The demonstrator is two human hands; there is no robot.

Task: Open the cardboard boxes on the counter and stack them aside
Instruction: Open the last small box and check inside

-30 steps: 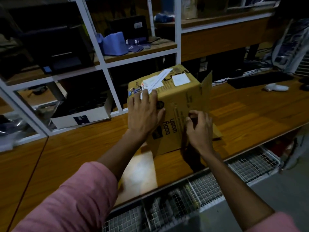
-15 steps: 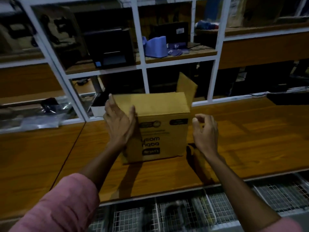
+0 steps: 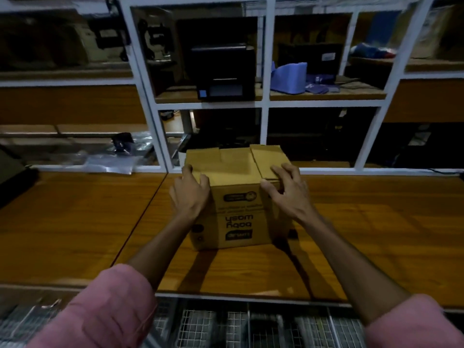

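Observation:
A brown cardboard box point(image 3: 237, 197) stands on the wooden counter point(image 3: 364, 234) in front of me, its black printing upside down on the near face. My left hand point(image 3: 190, 194) lies flat against the box's upper left corner, fingers over the top edge. My right hand point(image 3: 286, 189) presses on the box's upper right corner, with fingers spread over a folded top flap. The top flaps lie down flat. The box's inside is hidden.
A white-framed shelf unit point(image 3: 265, 104) rises right behind the box, holding a black printer point(image 3: 222, 71), a blue object point(image 3: 290, 77) and clear plastic bags point(image 3: 118, 159). Wire mesh baskets point(image 3: 226, 325) sit below the counter's front edge. Bare counter stretches left and right of the box.
The box was turned and set down square to me. The upright flap at its right has been folded down flat, and my right hand moved from beside the box onto its top.

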